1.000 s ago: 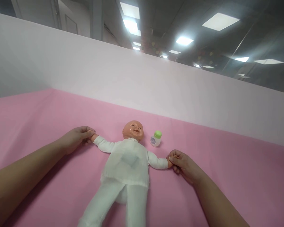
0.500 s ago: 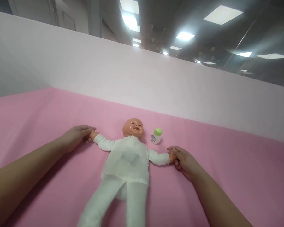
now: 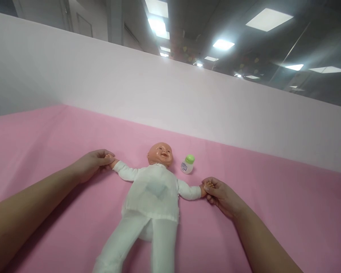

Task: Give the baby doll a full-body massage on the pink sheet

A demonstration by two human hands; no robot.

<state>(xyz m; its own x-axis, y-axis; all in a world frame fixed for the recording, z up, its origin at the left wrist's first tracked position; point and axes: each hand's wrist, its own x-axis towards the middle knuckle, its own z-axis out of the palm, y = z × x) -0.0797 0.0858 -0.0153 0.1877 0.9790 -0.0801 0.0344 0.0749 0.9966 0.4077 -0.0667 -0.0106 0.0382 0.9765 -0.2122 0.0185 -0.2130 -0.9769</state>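
In the head view, your left hand [image 3: 91, 165] pinches the doll [image 3: 150, 197]'s hand at 9 o'clock and your right hand [image 3: 220, 195] grips the other at 3 o'clock, arms already spread flat on the pink sheet [image 3: 45, 136], bottle [image 3: 187, 164] untouched at 1 o'clock.

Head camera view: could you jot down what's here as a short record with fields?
Surface: pink cloth spread flat, pale wall panel behind it
Main thing: plastic baby doll in a white cloth suit, lying face up, arms spread out to both sides
Left hand: closed around the doll's hand on that side
Right hand: closed around the doll's other hand
Nearby: small white bottle with a green cap, upright beside the doll's head, touched by neither hand
Doll's legs: run out of the bottom edge of the view
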